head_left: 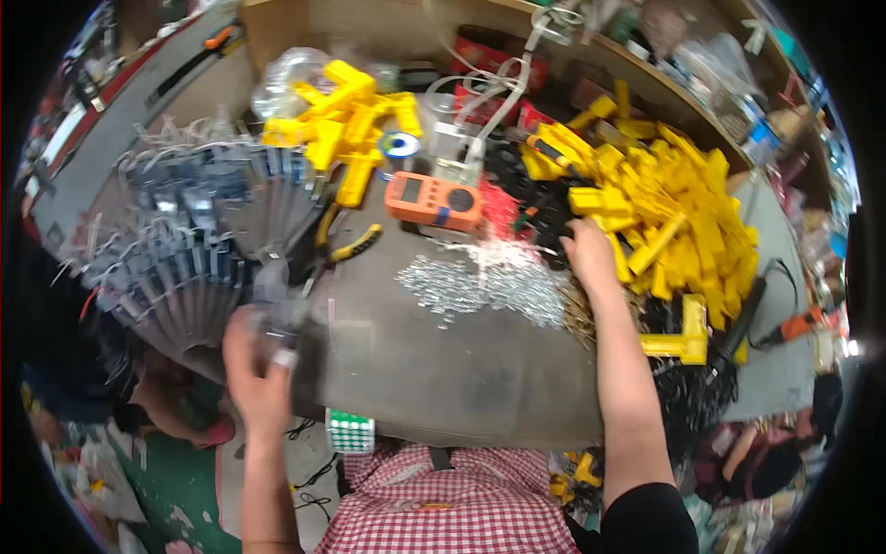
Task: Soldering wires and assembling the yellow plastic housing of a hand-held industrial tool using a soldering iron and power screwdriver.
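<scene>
Grey, see-through, motion-blurred piece [273, 294] in the left grip [255, 369], thumb and fingers closed around its lower end, above the left side of the dark grey counter [443, 369]. Right grip [592, 257] partly curled, fingertips just beside loose small black parts [506, 164]; cannot tell whether anything is pinched there. Just right of that, a large heap of yellow plastic pieces [688, 212]. Between both grips, a spread of small silver metal pieces [521, 294], with a boxy orange meter [420, 196] behind. Near the left grip, fanned flat grey strips [175, 300] and yellow-and-black-handled pliers [358, 244].
</scene>
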Tool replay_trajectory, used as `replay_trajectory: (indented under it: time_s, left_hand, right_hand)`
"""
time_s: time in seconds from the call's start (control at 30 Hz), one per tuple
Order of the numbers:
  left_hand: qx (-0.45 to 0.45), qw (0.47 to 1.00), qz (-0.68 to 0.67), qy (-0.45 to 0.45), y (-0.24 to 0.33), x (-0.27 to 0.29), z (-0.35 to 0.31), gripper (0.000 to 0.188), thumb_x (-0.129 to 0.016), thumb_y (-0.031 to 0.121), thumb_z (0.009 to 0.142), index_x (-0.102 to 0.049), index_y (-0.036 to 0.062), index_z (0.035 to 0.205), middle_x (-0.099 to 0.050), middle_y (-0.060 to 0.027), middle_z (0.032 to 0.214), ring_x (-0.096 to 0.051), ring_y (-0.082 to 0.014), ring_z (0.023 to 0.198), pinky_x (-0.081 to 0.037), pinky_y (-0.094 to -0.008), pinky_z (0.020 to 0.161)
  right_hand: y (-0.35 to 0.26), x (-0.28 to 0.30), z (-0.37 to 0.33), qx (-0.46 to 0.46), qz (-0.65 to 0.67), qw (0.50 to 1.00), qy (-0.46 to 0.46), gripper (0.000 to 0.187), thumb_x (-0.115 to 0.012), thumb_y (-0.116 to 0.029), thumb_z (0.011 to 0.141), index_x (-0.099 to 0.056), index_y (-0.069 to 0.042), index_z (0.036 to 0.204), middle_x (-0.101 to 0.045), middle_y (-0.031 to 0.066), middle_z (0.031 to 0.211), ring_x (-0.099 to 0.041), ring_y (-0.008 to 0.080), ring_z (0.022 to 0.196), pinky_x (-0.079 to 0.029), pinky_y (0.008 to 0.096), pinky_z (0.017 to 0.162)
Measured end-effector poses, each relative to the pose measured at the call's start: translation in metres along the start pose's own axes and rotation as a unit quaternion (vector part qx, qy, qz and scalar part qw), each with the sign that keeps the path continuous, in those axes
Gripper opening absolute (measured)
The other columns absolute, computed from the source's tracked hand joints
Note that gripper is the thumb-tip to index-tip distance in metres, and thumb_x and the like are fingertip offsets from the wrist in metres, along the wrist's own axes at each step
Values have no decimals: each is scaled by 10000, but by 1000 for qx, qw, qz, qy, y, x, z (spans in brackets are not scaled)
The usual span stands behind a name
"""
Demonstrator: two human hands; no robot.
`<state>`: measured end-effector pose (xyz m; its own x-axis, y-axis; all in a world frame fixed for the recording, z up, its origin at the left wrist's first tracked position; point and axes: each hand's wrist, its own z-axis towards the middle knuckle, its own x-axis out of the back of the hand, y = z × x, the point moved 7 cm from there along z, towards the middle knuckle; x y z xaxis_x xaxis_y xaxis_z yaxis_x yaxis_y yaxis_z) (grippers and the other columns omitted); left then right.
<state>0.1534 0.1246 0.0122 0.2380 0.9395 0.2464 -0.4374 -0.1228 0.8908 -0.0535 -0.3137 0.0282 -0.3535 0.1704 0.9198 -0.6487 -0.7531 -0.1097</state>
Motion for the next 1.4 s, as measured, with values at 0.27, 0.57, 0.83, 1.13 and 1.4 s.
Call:
replay_trajectory:
  time_s: [0.27,0.57,0.83,1.13,1.4]
  left_hand:
    - [-288,816,66,-496,45,-141,-73,623,-757,134,631,-516,82,1204,-453,-134,1324,-394,-336,1265,-348,-462,1018]
    - [-251,829,264,-425,62,-230,-117,294,-666,230,693,-643,3,878,-558,-128,1035,-488,-288,1061,-369,-412,907]
    - [-257,911,-94,-309,55,-170,-80,213,-705,95,678,-683,92,890,-642,-42,881,-590,-236,957,-391,-446,925]
    - [-279,860,80,-419,98,-207,-87,253,-697,113,696,-655,61,940,-610,-73,917,-561,-257,948,-291,-504,1034]
    - [-283,829,164,-454,89,-199,-107,583,-750,100,598,-540,53,1140,-482,-168,1227,-453,-382,1107,-337,-537,957]
  right_hand:
    - [82,-44,10,43,23,998,-48,250,-638,-49,769,-581,26,1000,-567,229,1024,-543,407,966,-444,436,847]
    - [-74,43,-173,209,114,956,-172,304,-676,24,723,-649,-87,1005,-552,197,1175,-497,367,1128,-380,432,1004]
    - [-99,34,-172,139,231,956,-115,365,-752,-106,691,-560,-11,986,-522,200,1240,-454,398,1168,-366,454,992]
    - [-78,2,-201,-108,779,600,-147,686,-675,0,777,-332,-39,1370,-429,148,1375,-384,235,1309,-309,385,1077]
    - [-98,10,-192,-112,665,711,-200,919,-744,-62,764,-171,-111,1481,-421,158,1377,-470,252,1232,-400,378,1019]
